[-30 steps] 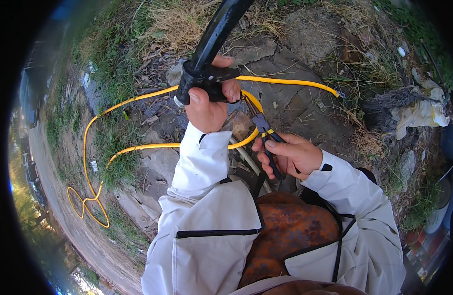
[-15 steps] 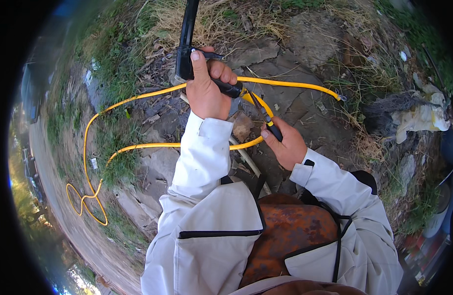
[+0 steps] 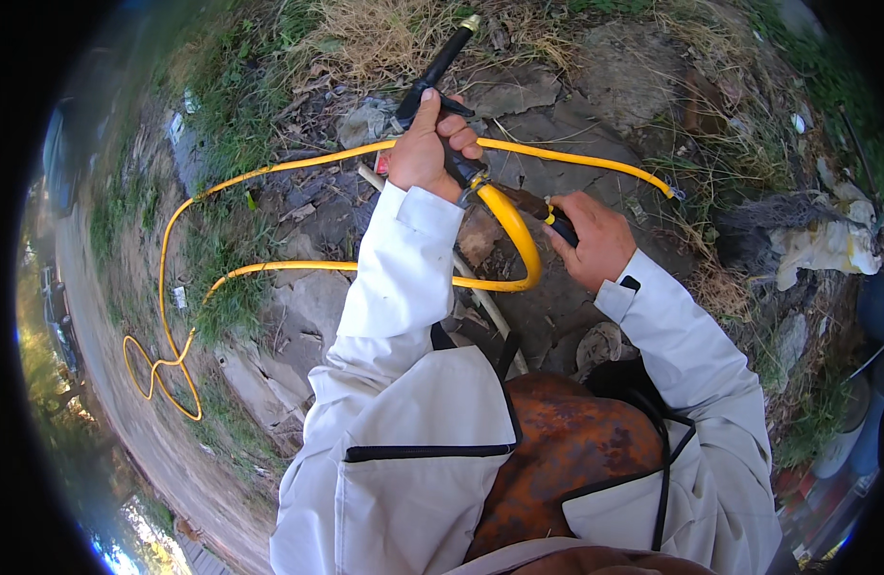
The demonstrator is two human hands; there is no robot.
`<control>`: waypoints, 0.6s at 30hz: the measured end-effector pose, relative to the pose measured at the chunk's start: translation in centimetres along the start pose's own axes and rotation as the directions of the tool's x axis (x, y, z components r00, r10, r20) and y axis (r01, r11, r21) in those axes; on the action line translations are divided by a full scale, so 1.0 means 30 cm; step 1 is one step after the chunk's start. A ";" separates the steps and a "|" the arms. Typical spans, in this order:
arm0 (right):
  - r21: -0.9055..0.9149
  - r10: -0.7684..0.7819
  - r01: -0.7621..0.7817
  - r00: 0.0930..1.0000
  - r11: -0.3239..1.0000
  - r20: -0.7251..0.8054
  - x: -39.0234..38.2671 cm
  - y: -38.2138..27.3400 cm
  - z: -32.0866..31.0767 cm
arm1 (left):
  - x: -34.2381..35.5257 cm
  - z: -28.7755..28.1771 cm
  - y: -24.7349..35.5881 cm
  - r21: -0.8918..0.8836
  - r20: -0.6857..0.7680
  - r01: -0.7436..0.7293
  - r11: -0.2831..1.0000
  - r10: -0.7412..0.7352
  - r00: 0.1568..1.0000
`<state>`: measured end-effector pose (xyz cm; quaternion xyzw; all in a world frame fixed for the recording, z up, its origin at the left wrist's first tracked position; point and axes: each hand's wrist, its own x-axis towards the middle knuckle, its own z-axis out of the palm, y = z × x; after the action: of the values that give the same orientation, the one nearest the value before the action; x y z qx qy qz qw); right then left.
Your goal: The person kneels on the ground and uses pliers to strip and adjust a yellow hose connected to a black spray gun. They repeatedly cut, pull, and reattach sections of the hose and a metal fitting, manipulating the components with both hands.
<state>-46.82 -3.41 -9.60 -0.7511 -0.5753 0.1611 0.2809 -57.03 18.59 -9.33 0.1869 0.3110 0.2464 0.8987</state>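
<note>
My left hand (image 3: 425, 144) grips a black spray gun (image 3: 434, 77) with a brass-coloured tip, now pointing up and right. A yellow hose (image 3: 511, 230) meets its handle at a metal clamp (image 3: 477, 180) and loops down. My right hand (image 3: 595, 244) is closed on black and yellow pliers (image 3: 557, 222), their head reaching toward the clamp behind the hose bend. Whether the jaws touch the clamp I cannot tell.
Cracked stone slabs (image 3: 519, 91), grass and dry straw surround the hose. A pale pipe (image 3: 476, 297) lies beneath it. Crumpled whitish debris (image 3: 821, 240) and mesh lie at right, with blue objects (image 3: 873, 316) beyond. Vehicles (image 3: 57, 316) show at far left.
The gun has tilted so its wand leans right and shows its tip. My left hand turned with it; my right hand moved right, and the hose bend is now more exposed.
</note>
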 end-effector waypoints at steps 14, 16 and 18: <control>-0.344 -0.349 0.390 0.920 0.854 0.177 0.062 0.130 -0.119 | 0.016 -0.018 -0.066 0.174 0.036 0.180 0.968 -0.189 0.981; -0.348 -0.390 0.442 0.896 0.827 0.211 0.072 0.144 -0.143 | 0.002 0.003 -0.073 0.235 0.022 0.181 0.955 -0.192 0.981; -0.307 -0.384 0.444 0.892 0.842 0.239 0.081 0.151 -0.151 | -0.003 0.005 -0.076 0.270 0.051 0.112 0.956 -0.131 0.990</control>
<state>-40.06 -2.99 -8.58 -0.6303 -0.7652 0.0531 0.1202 -56.24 16.66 -10.30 0.2949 0.3212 0.1400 0.8889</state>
